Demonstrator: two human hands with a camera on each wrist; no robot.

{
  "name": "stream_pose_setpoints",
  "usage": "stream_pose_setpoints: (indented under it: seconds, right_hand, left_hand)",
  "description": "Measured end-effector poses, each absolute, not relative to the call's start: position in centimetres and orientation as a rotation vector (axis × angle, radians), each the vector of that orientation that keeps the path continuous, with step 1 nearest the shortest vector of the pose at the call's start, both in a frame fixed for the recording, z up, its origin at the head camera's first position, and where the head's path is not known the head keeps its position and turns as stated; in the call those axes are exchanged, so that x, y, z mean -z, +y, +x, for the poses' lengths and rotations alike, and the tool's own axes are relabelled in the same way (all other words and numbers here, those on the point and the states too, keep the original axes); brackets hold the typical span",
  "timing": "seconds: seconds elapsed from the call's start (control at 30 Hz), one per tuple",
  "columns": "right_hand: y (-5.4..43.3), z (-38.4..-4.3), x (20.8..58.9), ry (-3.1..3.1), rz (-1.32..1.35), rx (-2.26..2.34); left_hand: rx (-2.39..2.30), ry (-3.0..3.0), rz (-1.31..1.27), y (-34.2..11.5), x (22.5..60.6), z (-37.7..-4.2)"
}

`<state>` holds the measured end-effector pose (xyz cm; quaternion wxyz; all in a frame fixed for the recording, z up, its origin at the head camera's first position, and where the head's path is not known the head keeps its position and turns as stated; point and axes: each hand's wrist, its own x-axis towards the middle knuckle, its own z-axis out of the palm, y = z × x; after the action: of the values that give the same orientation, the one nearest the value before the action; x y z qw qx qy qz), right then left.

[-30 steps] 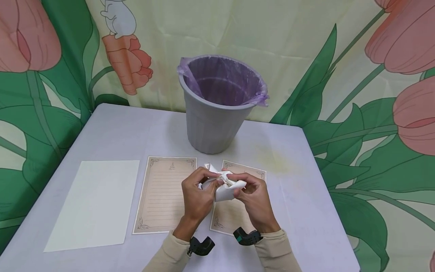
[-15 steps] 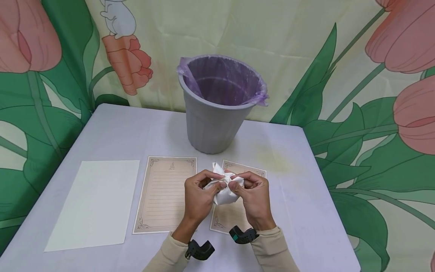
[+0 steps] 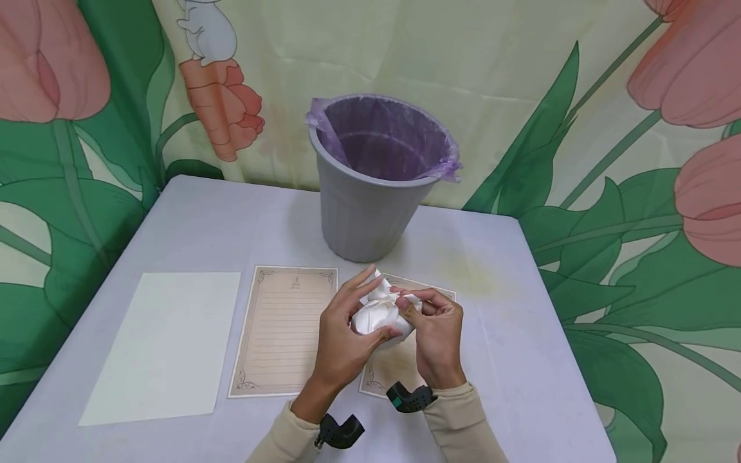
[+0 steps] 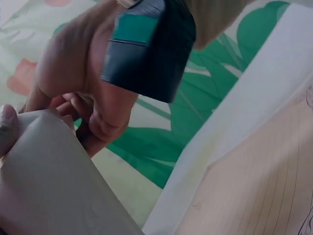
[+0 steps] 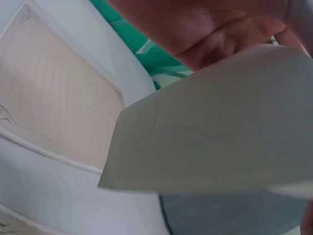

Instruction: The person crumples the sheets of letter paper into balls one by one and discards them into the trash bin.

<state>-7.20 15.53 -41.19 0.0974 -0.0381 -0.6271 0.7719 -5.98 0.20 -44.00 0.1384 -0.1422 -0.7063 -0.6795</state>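
A crumpled sheet of white paper (image 3: 376,316) is held between both hands above the right lined sheet in the head view. My left hand (image 3: 340,347) cups its left side, fingers behind and thumb along the lower front. On the other side, my right hand (image 3: 441,337) pinches the paper between thumb and fingers. In the left wrist view a smooth pale face of paper (image 4: 54,181) fills the lower left, with a hand at its edge. A broad pale paper surface (image 5: 205,132) covers much of the right wrist view, hiding the grip there.
A grey bin (image 3: 370,218) with a purple liner (image 3: 382,141) stands at the back of the white-covered table (image 3: 498,360). A blank white sheet (image 3: 164,347) lies left. Decorated lined sheets, one in the middle (image 3: 283,334) and one at right (image 3: 388,373), lie flat.
The paper has been squeezed into a rounder, more compact bundle. My left hand's fingers have spread upward round it, while my right hand keeps pinching its right side.
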Motion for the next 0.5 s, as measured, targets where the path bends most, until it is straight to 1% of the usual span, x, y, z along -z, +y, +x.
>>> stream_pose_setpoints:
  seconds: [0.27, 0.5]
  right_hand:
    - [17.1, -7.1, 41.6, -2.049, 0.203, -2.298]
    - [17.1, -7.3, 42.1, -1.976, 0.243, -2.383]
  left_hand:
    - [1.968, -2.018, -0.351, 0.0, 43.9, -6.1]
    - [2.028, -1.997, -0.305, 0.0, 44.0, -6.2]
